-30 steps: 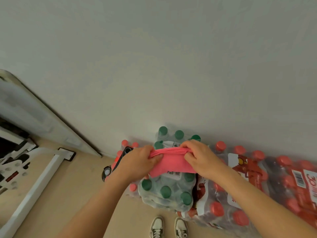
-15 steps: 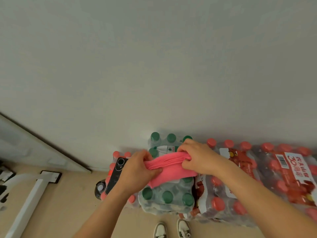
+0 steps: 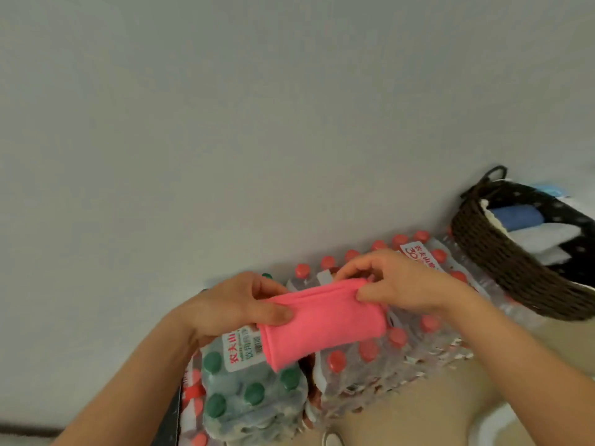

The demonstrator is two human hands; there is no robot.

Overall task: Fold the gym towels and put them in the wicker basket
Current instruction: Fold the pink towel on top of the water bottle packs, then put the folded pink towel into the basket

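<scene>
The pink towel (image 3: 325, 320), before bunched and pulled tight between the hands, is now a flat folded packet that hangs below them. The left hand (image 3: 231, 304) now pinches its left edge with the thumb on the front; the right hand (image 3: 399, 281) pinches the top right corner. The wicker basket (image 3: 502, 262) has come into view, right of the right hand.

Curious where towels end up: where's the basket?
Far right of the head view, the wicker basket sits on the red-capped bottle packs, beside the right hand.
</scene>
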